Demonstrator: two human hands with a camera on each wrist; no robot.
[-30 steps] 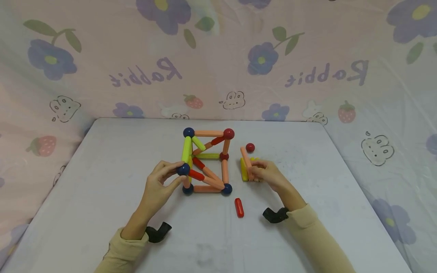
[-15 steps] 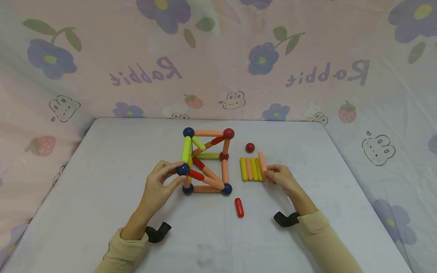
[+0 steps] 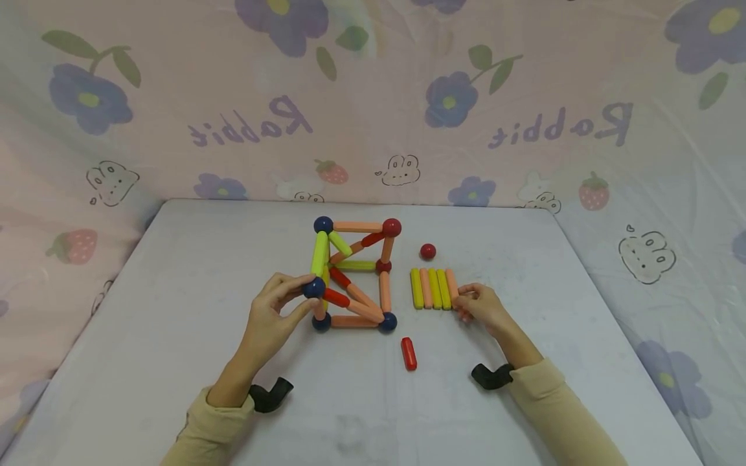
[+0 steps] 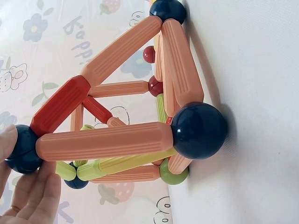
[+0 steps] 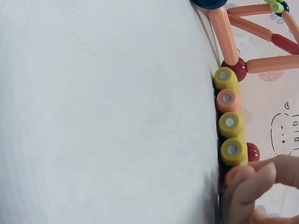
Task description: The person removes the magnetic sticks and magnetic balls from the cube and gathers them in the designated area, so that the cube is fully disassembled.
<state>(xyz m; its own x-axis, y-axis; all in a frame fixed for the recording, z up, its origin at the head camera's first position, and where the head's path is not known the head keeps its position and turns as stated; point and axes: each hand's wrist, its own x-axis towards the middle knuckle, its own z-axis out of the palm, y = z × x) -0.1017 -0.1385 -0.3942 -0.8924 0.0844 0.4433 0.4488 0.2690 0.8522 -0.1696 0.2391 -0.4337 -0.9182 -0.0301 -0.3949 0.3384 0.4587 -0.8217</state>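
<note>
Head view — left hand [image 3: 274, 317] pinches blue ball [image 3: 315, 287] on frame's [image 3: 357, 266] 8-to-9-o'clock side; right hand [image 3: 482, 307] pinches peach stick [image 3: 451, 282] at row's [image 3: 436, 289] 3 o'clock end — red stick [image 3: 409, 354] at row's 7 o'clock.

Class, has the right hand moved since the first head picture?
Yes. The right hand has shifted rightward, farther from the loose red ball, which stayed put.

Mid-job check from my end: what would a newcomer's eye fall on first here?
Probably the ball-and-stick frame at mid-table, with the left hand pinching the dark blue ball at its near left corner. Next, the row of five yellow and peach sticks to its right, where the right hand touches the end peach stick. Behind everything hangs a pink backdrop with purple flowers and mirrored "Rabbit" lettering.
</note>
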